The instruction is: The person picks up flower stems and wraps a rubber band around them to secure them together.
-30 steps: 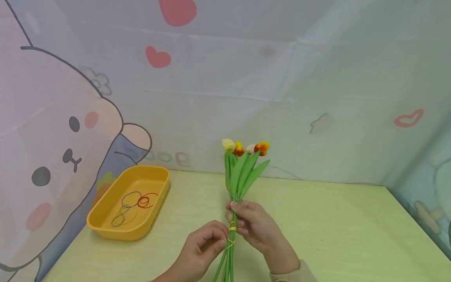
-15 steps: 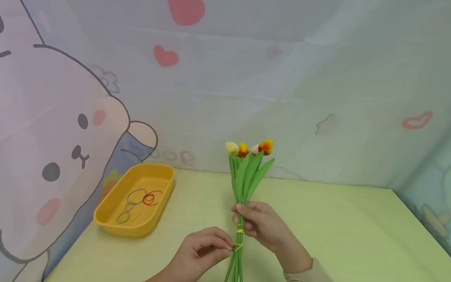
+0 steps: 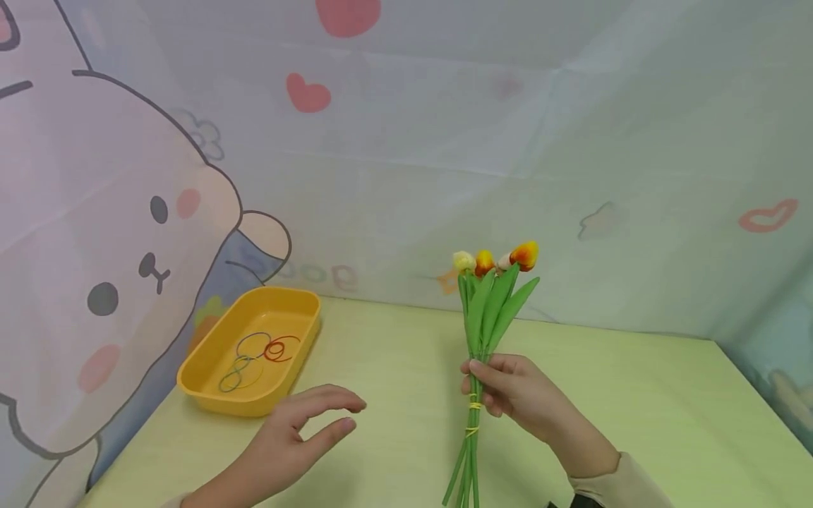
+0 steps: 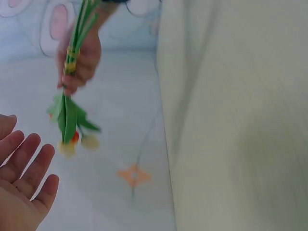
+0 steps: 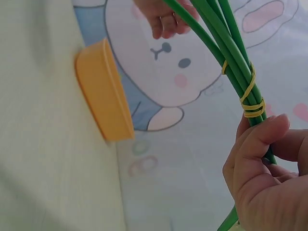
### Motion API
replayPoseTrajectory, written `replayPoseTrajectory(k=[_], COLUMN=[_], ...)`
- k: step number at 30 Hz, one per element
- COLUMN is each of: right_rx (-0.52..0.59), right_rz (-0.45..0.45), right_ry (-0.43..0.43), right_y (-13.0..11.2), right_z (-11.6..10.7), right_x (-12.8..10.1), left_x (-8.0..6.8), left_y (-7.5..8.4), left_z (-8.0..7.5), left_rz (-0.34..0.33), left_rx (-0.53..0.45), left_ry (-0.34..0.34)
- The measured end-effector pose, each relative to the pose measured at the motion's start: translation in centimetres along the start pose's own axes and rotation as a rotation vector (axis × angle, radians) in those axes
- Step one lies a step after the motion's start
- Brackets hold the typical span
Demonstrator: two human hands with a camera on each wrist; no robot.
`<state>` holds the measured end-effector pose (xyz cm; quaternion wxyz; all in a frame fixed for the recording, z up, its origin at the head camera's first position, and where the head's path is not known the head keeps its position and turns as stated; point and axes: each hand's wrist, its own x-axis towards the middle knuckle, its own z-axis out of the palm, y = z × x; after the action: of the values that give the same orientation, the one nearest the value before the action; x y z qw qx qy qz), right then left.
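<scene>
A bunch of artificial tulips [image 3: 492,310] with white, pale yellow and orange-red heads stands nearly upright in my right hand [image 3: 517,391]. Thumb and fingers grip the green stems just below the leaves. Under that grip, a yellow rubber band [image 5: 253,108] is wound several times round the stems, with looser loops slanting across them. My left hand [image 3: 298,434] is to the left of the bunch, apart from it, thumb and fingers spread with nothing between them. In the left wrist view the left hand's fingers [image 4: 33,168] lie relaxed, with the tulips beyond them.
A yellow-orange plastic tray [image 3: 187,381] sits at the left of the pale green table [image 3: 610,416]. Several loose rubber bands [image 3: 274,351] in red, blue, yellow and teal lie in it. Behind the table hangs a cartoon-printed cloth [image 3: 406,141].
My left hand has let go of the yellow band at the stems and moved left, its fingers opening. My right hand has carried the tulips a little to the right.
</scene>
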<state>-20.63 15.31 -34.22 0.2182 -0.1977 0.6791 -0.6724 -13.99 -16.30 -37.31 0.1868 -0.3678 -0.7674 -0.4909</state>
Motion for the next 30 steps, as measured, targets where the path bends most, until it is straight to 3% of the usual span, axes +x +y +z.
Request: replayPoseTrajectory(k=[5, 10, 15, 20, 30], right_rx=[-0.022, -0.044, -0.057, -0.095, -0.107], right_rz=[0.033, 0.053, 0.050, 0.056, 0.077], right_ry=[0.026, 0.019, -0.010, -0.005, -0.016], right_y=[0.8, 2.2, 3.6, 5.1, 6.7], right_z=[-0.9, -1.5, -2.0, -2.2, -1.5], right_x=[-0.3, -0.1, 0.3, 1.2, 4.3], left_x=[-1.9, -3.7, -5.1, -5.8, -6.2], left_y=[-1.4, -2.9, -4.6, -5.7, -7.2], left_z=[-2.4, -4.6, -6.3, -7.0, -7.2], left_rz=[0.025, -0.058, -0.117, -0.117, -0.186], left_rx=[0.352, 0.582, 0.622, 0.586, 0.599], left_ry=[0.103, 0.151, 0.214, 0.277, 0.267])
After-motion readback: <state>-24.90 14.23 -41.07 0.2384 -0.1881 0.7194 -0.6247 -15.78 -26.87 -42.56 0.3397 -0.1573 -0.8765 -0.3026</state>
